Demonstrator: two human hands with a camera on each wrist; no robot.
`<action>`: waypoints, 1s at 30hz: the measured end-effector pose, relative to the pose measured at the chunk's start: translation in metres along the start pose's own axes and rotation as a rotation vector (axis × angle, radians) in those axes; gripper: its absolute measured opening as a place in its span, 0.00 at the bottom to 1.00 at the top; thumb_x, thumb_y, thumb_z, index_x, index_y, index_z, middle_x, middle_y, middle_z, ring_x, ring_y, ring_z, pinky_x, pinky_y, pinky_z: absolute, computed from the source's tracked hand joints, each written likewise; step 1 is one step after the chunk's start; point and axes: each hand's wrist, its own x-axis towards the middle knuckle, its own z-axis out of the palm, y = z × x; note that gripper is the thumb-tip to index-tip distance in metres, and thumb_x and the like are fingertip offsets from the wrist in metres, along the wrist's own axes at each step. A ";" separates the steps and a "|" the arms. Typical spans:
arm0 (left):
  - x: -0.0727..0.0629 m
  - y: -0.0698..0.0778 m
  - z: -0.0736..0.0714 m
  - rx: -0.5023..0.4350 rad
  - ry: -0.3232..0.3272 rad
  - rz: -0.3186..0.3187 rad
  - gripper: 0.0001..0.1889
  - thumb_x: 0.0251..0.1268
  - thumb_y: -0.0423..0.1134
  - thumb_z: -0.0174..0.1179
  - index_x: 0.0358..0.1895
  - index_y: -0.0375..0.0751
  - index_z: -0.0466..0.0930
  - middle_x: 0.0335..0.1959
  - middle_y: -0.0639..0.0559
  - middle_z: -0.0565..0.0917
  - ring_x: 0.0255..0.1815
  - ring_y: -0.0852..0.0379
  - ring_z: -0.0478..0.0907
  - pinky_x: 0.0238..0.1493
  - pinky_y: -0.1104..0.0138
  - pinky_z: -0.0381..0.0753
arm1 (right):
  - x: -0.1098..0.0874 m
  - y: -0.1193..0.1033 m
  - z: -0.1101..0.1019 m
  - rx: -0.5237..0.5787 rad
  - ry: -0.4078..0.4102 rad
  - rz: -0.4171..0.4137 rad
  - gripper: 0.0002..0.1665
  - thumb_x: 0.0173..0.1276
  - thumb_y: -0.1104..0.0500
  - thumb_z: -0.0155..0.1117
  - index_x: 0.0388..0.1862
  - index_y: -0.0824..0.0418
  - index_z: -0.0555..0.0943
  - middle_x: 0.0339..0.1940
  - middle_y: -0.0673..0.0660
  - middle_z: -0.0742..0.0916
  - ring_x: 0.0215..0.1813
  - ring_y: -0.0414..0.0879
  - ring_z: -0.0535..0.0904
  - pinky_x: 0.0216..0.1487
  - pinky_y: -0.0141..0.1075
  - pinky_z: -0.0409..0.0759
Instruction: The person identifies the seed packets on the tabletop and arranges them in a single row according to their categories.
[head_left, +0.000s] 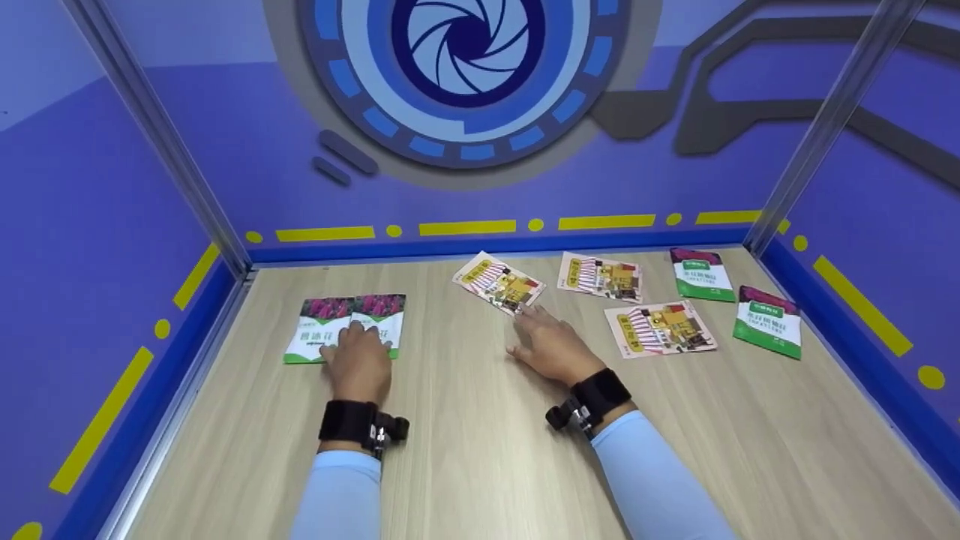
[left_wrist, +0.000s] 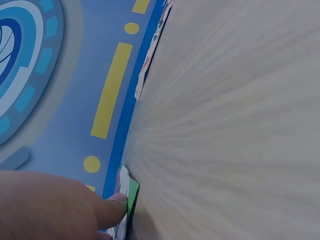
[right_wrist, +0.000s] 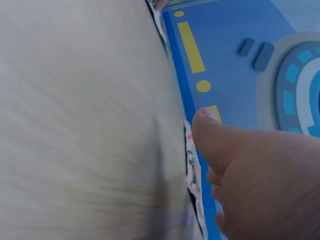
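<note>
At the left of the table, two green-and-white packets with purple-pink flowers, like seed packets, lie side by side: a left one (head_left: 304, 341) and a right one (head_left: 390, 307). Over them rests my left hand (head_left: 361, 364), fingers spread across their lower half. In the left wrist view the thumb (left_wrist: 112, 210) touches a packet with a green edge (left_wrist: 133, 192). My right hand (head_left: 555, 349) reaches forward with loosely extended fingers, its fingertips right at the lower corner of a tilted pink packet (head_left: 495, 281) printed with a yellow building. Its thumb (right_wrist: 212, 132) stands apart from the fingers.
Two more pink packets lie to the right, one farther back (head_left: 600, 277) and one nearer (head_left: 660, 328). Beyond them are two green-and-white flower packets, a back one (head_left: 701, 276) and a front one (head_left: 769, 322). Blue panel walls (head_left: 480, 202) enclose the wooden table (head_left: 465, 450).
</note>
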 end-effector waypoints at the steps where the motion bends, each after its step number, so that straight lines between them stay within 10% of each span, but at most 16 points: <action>1: 0.000 0.001 0.000 0.000 0.001 0.002 0.23 0.78 0.46 0.52 0.65 0.34 0.76 0.72 0.32 0.65 0.70 0.33 0.61 0.63 0.27 0.49 | 0.000 0.001 0.001 -0.013 -0.008 0.006 0.41 0.73 0.37 0.59 0.76 0.59 0.68 0.80 0.57 0.64 0.81 0.59 0.53 0.73 0.62 0.54; 15: -0.001 0.011 -0.007 -0.062 0.006 0.032 0.23 0.76 0.47 0.55 0.64 0.35 0.77 0.72 0.32 0.65 0.72 0.35 0.58 0.60 0.30 0.52 | -0.007 -0.013 -0.002 -0.102 -0.021 -0.006 0.31 0.69 0.40 0.65 0.65 0.54 0.80 0.67 0.52 0.80 0.72 0.51 0.69 0.68 0.69 0.58; 22: 0.000 0.030 -0.014 -0.145 -0.042 0.041 0.25 0.72 0.50 0.59 0.66 0.40 0.77 0.67 0.38 0.72 0.68 0.38 0.64 0.61 0.36 0.54 | -0.009 -0.022 -0.007 -0.002 0.019 -0.170 0.10 0.68 0.55 0.68 0.45 0.56 0.88 0.43 0.50 0.87 0.48 0.48 0.80 0.55 0.47 0.77; 30: -0.003 0.053 -0.017 -0.187 -0.092 0.109 0.22 0.66 0.48 0.64 0.60 0.45 0.82 0.61 0.42 0.79 0.64 0.41 0.73 0.60 0.37 0.59 | -0.013 -0.035 -0.007 0.105 -0.099 -0.212 0.14 0.71 0.56 0.65 0.53 0.54 0.87 0.50 0.50 0.87 0.51 0.43 0.82 0.57 0.42 0.79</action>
